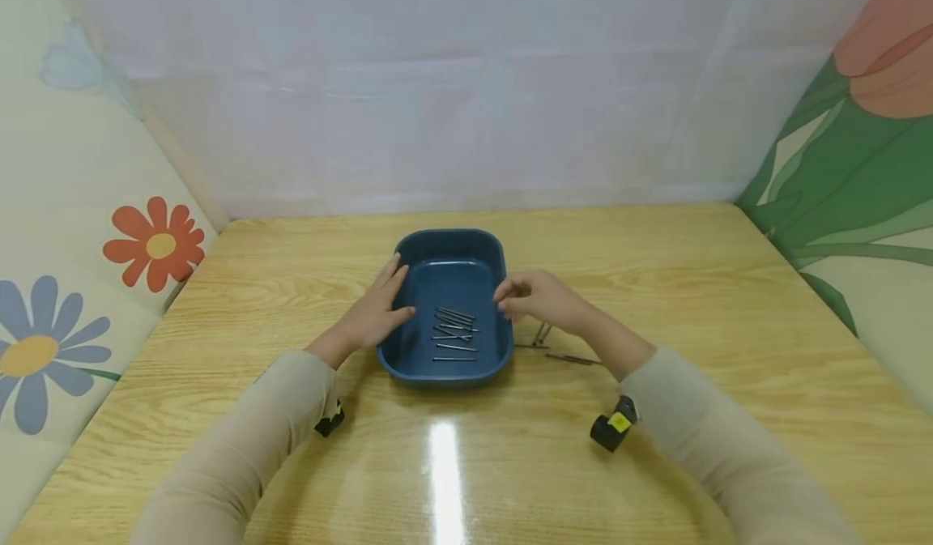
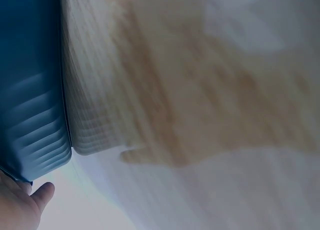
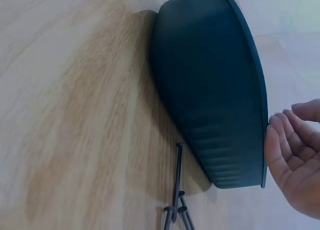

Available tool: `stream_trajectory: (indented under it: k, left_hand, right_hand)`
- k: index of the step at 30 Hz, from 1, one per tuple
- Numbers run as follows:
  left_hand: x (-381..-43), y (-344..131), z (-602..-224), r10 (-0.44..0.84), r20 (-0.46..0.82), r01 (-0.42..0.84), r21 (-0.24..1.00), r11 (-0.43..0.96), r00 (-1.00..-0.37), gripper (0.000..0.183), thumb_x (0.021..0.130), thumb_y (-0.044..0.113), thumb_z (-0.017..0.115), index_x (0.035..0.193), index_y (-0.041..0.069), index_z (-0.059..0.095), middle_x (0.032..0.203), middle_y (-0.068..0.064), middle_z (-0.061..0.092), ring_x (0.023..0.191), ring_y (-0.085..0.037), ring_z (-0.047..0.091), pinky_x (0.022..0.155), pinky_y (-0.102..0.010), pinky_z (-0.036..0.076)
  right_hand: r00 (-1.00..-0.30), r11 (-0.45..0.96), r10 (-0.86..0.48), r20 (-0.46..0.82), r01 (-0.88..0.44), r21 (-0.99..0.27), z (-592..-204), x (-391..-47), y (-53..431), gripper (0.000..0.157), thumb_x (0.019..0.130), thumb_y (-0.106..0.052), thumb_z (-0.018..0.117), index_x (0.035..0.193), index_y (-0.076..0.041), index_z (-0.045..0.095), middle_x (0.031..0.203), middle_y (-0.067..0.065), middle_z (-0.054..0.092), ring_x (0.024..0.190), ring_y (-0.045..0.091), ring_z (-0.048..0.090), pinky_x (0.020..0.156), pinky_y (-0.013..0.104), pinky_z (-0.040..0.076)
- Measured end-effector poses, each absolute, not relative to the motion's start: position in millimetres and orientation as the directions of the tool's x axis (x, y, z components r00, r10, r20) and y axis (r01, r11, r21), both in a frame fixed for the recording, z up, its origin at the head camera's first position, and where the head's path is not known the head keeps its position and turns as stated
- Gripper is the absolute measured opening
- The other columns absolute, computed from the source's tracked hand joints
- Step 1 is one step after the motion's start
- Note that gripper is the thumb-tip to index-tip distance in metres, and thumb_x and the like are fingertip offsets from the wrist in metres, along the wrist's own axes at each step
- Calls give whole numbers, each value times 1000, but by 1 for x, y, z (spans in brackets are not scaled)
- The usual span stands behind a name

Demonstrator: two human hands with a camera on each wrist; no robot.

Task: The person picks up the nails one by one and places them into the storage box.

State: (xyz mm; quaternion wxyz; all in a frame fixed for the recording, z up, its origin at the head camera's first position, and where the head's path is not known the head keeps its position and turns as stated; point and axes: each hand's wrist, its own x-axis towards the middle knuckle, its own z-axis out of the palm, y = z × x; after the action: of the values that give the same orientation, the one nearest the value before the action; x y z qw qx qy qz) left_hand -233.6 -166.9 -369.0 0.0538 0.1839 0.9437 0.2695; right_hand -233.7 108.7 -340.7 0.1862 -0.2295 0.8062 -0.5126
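Note:
A dark blue tray (image 1: 452,375) with raised sides stands on the table, and several dark metal nails (image 1: 455,359) lie in its near half. My left hand (image 1: 373,310) rests at the tray's left rim, fingers extended and thumb reaching over the edge. At the right rim is my right hand (image 1: 543,298), its fingers bent. In the right wrist view the fingertips (image 3: 272,132) are at the rim, the thumb stands apart from them, and nothing shows between. Beside the tray, partly below the right hand and forearm, several more nails (image 3: 177,180) lie on the table.
The wooden table (image 1: 291,261) reaches to a pale cloth backdrop (image 1: 408,124). Flower-printed panels (image 1: 44,342) flank it on both sides. A black wrist device (image 1: 612,427) hangs below the right sleeve, and a similar one (image 1: 330,419) below the left.

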Motion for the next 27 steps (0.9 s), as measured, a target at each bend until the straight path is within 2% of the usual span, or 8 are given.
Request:
stream_trajectory:
  k: [5,12,19,27]
  left_hand:
    - [-234,-167,-369,370,-1,315,524,792,-929,67,86,23,48,138,1,11,143,-8,-7,129,-23,-2,100,-44,11]
    - [-233,-167,-368,373,1,318,524,790,-928,67,86,23,48,138,1,11,143,-8,-7,129,-24,-2,100,-45,11]
    - [-234,-167,-369,377,4,323,524,788,-926,67,86,23,48,138,1,11,143,-8,-7,129,-24,-2,100,-45,11]
    - [-234,-167,-370,377,2,320,533,784,-926,67,86,23,48,138,1,11,143,-7,-8,129,-24,-1,100,-46,11]
  right_hand:
    - [-831,361,-554,-50,-185,-914,-345,-232,117,19,84,-7,53,97,7,56,86,13,58,77,25,55,71,42,46]
    - [-839,396,-539,-78,-171,-902,-347,-230,128,20,84,-7,52,97,7,56,91,23,56,76,23,56,71,42,46]
    - [-810,400,-578,-98,-177,-899,-354,-229,139,22,83,-6,51,97,10,54,90,24,56,80,32,55,69,41,46]
    - [-785,415,-608,-120,-185,-891,-360,-228,153,22,83,-6,49,97,11,53,85,20,57,74,22,54,65,34,46]
